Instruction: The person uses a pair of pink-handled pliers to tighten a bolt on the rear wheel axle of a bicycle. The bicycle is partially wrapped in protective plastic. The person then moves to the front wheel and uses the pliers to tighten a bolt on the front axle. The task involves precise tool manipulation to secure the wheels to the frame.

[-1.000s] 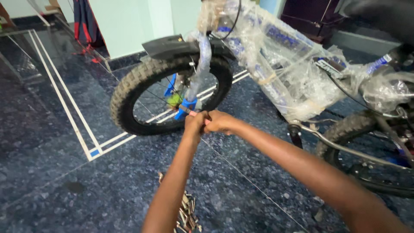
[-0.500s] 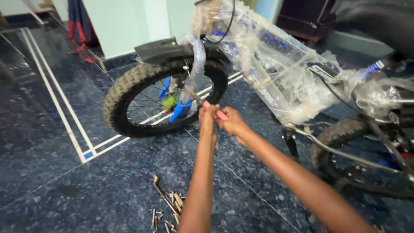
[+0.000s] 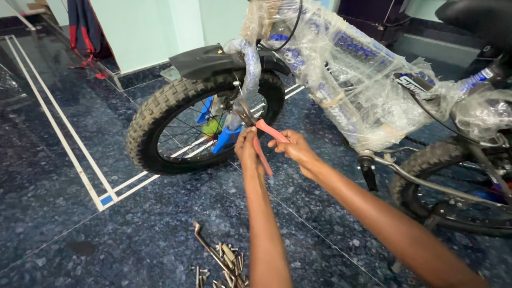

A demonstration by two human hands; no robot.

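Pliers (image 3: 261, 140), red-handled, gripped by both hands: left hand (image 3: 246, 151) clenched on lower handle, right hand (image 3: 292, 150) closed on upper one. Nose just beyond fingertips, at fork end beside front wheel (image 3: 205, 124). Best kept square on axle fitting, squeezed evenly, turned short. Loose bolts (image 3: 226, 261) on floor, below wrists.

Red-handled pliers (image 3: 260, 133) — handles spread, nose up at plastic-wrapped bicycle's front wheel (image 3: 200, 125) hub.
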